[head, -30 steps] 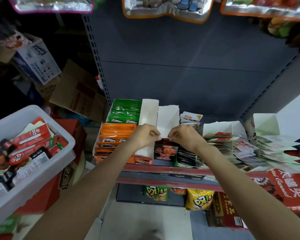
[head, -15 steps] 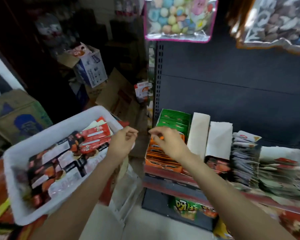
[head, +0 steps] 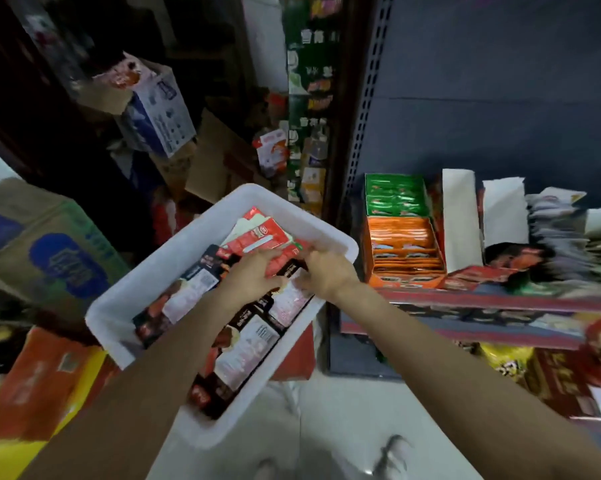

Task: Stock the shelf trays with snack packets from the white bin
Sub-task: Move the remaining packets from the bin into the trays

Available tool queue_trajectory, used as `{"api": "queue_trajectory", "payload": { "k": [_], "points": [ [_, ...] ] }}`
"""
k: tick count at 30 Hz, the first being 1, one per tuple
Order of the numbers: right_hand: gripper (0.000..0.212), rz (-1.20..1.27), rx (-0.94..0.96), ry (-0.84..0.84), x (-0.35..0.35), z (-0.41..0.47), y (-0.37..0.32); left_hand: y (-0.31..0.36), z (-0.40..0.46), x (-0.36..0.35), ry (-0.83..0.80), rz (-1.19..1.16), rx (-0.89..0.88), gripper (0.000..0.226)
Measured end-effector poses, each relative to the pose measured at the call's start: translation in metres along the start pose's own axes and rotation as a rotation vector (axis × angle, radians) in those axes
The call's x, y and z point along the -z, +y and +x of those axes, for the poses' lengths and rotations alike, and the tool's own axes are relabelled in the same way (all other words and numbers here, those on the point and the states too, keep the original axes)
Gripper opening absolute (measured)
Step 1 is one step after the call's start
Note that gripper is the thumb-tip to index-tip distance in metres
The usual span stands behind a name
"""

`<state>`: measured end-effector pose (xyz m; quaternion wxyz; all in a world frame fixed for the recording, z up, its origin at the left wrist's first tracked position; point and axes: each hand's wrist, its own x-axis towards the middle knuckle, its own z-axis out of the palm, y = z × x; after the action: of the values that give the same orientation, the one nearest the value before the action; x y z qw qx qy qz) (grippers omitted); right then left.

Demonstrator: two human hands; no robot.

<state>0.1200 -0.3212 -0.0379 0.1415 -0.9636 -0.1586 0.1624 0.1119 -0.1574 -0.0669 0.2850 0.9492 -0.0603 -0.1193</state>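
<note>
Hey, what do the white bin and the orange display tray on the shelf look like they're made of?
The white rectangular bin looks like moulded plastic: smooth, slightly glossy walls and rounded corners. The orange display tray holding orange packets looks like printed cardboard, with thin, flat, folded walls, though blur leaves that open.

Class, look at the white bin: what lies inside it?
The white bin holds red packets and dark packets, with both hands on them. Lower layers and the bin's floor are covered.
</note>
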Motion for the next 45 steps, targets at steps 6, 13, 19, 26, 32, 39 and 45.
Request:
{"api": "queue_trajectory", "payload": {
  "k": [6,13,19,26,32,39,45],
  "points": [
    [0.045,-0.003,-0.153,0.019,0.0,-0.001,-0.014,-0.011,-0.001,0.009,-0.038,0.005,-0.027,0.057],
    [0.051,-0.085,-0.246,0.07,-0.007,-0.001,-0.024,-0.023,-0.001,0.019,0.069,0.055,0.114,0.051],
    [0.015,0.173,-0.253,0.182,-0.008,-0.001,-0.022,-0.026,-0.004,0.024,0.136,0.045,0.044,0.044],
    [0.009,0.42,-0.243,0.528,-0.003,-0.024,-0.013,-0.038,-0.012,0.037,-0.22,0.148,-0.223,0.012],
    [0.005,0.678,-0.336,0.587,0.002,-0.032,-0.007,-0.025,-0.003,0.047,-0.123,-0.147,-0.16,0.014],
    [0.007,1.253,-0.501,0.57,0.017,-0.051,0.003,0.029,0.015,0.045,0.029,-0.418,-0.132,0.018],
    [0.015,1.368,-0.49,0.623,0.039,-0.082,0.028,0.1,0.031,0.021,0.048,-0.39,-0.213,0.015]
  ]
}}
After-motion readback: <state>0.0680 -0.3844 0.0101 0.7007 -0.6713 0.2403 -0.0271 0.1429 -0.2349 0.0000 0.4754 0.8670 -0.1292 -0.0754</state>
